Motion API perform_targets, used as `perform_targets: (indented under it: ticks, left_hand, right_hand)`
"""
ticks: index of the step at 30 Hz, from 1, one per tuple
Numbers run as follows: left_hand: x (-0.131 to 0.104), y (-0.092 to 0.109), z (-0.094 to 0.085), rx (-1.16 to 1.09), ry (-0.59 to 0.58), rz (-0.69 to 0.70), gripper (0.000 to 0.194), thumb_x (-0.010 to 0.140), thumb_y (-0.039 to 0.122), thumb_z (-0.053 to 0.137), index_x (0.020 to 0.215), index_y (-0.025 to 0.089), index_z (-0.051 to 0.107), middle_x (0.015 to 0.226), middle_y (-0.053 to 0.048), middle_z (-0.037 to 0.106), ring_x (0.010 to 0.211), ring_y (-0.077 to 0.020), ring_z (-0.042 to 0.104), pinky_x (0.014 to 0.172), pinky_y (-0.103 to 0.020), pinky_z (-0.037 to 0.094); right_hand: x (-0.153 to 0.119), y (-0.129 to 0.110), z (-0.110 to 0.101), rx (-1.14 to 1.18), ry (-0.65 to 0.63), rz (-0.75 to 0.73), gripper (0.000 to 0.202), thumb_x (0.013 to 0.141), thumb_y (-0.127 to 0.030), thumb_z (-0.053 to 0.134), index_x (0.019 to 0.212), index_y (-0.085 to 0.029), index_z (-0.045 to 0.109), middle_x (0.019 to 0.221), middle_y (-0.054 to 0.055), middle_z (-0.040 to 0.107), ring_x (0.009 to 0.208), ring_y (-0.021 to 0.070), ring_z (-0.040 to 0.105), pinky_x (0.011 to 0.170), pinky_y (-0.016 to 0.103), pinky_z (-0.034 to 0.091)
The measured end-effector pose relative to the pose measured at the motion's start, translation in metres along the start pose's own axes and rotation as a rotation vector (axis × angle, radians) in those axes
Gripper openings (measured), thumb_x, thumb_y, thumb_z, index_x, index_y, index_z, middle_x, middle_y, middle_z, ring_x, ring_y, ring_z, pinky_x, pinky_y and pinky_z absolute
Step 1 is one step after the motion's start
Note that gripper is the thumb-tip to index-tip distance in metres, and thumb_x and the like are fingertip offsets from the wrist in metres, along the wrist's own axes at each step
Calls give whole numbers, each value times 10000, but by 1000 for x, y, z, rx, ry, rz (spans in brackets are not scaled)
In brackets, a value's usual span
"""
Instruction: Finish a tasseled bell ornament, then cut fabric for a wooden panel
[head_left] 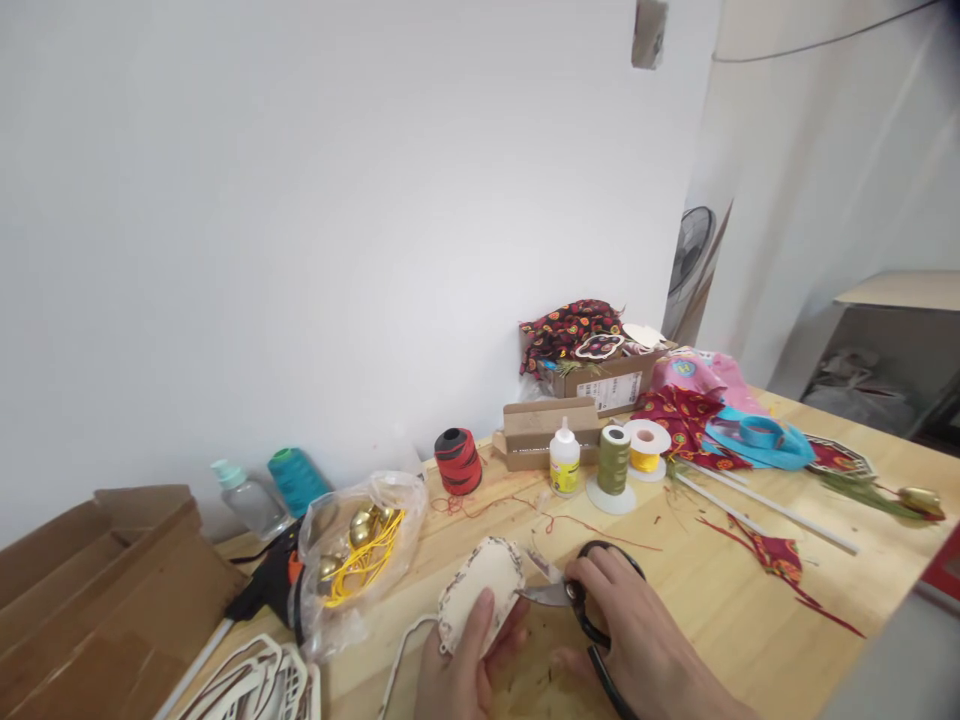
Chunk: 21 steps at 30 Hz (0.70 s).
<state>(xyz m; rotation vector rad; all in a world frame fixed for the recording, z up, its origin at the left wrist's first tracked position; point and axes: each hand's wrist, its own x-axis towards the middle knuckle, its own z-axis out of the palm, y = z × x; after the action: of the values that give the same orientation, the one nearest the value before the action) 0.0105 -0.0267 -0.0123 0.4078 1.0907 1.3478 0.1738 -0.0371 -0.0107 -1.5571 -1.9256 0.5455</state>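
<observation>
Oblong cream panel with patterned border (pixel 491 575), above the pale wooden table (pixel 697 575), looks light, stiff and best gripped by its rim, left hand (pixel 456 675) pinching it, right hand (pixel 637 620) curled around black-handled metal scissors (pixel 547 596)

I'm counting four spools, namely one red spool (pixel 458 463), one teal spool (pixel 298 482), one green spool (pixel 614 462) and one yellow spool (pixel 645 459). Two bottles are showing, one pump bottle (pixel 255 502) and one glue bottle (pixel 565 462), and three cardboard boxes (one large box (pixel 112 605), one small open box (pixel 551 438), one labelled box (pixel 609 388)). Two hands, left hand (pixel 461 665) and right hand (pixel 637 625), are holding one cream panel (pixel 480 590) and one pair of scissors (pixel 549 596).
</observation>
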Motion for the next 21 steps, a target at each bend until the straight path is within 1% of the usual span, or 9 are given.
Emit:
perform_targets:
  ticks: [3,5,8,12,15,17,21]
  left_hand:
    - [4,-3,-6,10,-2,-12,103,655,188,625,738,220,573,823,-28,715,728,-252,680,594,-339,555]
    - [4,-6,-10,31,-29,8,69,651,220,637,706,224,596,829,-30,714,741,-253,676,620,-345,554]
    - [1,-9,-12,45,-62,38,109,614,268,683,700,228,630,805,-27,714,748,-250,674,644,-337,552]
    - [-3,-10,-11,28,-57,-15,152,600,324,707,664,210,629,782,-45,719,725,-269,679,599,-340,560]
    - [-5,-9,-9,-56,-74,-40,181,547,288,755,673,213,647,727,-20,729,707,-254,684,564,-296,566]
    - [-5,-8,-10,-115,-87,-39,172,540,276,763,667,221,661,704,2,731,685,-232,687,556,-267,567]
    - [-6,-9,-13,-130,-149,12,197,511,270,780,675,224,680,762,-2,732,700,-235,686,571,-257,570]
  right_hand:
    - [-1,0,3,-30,24,41,321,591,-268,672,884,-202,558,909,63,501,855,238,451,744,364,376]
    - [0,1,5,-47,33,46,302,598,-267,665,874,-200,560,906,65,498,856,240,445,745,368,371]
    - [3,2,7,-101,47,44,257,607,-286,662,829,-201,565,884,63,506,832,241,448,723,360,368]
    - [5,4,10,-165,65,68,214,631,-295,655,799,-205,559,853,54,512,781,224,459,669,324,366]
    - [6,5,10,-198,68,67,223,632,-325,660,790,-209,554,838,47,510,757,215,460,648,313,357]
    - [6,5,11,-210,57,59,230,628,-350,662,774,-210,552,828,44,509,744,212,461,636,310,354]
    - [6,6,12,-220,68,59,237,644,-389,642,768,-212,545,815,37,510,727,207,468,628,308,354]
